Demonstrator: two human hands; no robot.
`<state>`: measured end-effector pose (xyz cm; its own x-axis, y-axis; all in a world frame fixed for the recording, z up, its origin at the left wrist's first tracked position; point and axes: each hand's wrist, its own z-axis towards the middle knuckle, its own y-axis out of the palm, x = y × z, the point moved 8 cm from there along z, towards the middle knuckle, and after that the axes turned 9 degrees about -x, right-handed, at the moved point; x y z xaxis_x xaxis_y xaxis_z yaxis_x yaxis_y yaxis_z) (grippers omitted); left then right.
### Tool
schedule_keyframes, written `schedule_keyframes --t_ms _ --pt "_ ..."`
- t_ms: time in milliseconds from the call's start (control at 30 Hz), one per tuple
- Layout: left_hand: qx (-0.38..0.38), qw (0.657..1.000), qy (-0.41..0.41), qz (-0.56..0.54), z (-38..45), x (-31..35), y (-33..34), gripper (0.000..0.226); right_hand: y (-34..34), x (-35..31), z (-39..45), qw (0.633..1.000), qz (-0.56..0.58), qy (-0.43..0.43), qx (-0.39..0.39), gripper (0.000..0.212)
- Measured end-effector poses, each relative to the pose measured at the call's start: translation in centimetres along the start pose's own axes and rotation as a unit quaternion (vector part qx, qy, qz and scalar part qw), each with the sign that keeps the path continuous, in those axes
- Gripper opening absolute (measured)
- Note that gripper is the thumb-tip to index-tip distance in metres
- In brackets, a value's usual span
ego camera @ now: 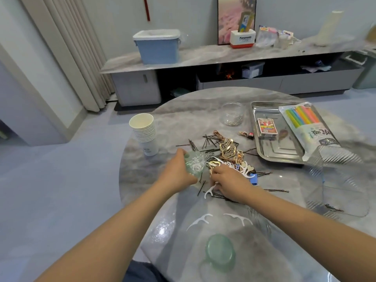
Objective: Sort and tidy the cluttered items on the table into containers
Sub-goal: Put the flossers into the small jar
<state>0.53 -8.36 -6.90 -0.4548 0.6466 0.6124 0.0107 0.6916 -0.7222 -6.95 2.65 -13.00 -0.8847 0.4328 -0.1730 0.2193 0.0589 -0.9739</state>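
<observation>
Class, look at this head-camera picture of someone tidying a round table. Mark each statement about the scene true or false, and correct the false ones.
1. The left hand grips a small clear container holding white floss picks. True.
2. The stack of paper cups lies tipped on its side. False: it stands upright on the table.
3. The card box lies in the metal tray. True.
4. The pack of coloured straws lies on the floor. False: it rests across the tray's right side.
5. Two floss picks lie near the table's front edge, apart from the pile. True.
6. The green lid sits on the glass jar. False: it lies on the table, near the person.
</observation>
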Motion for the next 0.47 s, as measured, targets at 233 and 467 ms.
schedule_keyframes --t_ms 233,467 --pt "-0.024 0.999 0.027 0.017 -0.2 1.0 0.8 0.063 -0.3 -0.1 -2.3 0.995 -0.087 -0.013 0.039 0.02" --pt "-0.042 0.998 0.04 0.019 -0.2 0.7 2.1 0.061 -5.2 3.8 -6.3 0.984 0.092 0.135 0.071 0.011"
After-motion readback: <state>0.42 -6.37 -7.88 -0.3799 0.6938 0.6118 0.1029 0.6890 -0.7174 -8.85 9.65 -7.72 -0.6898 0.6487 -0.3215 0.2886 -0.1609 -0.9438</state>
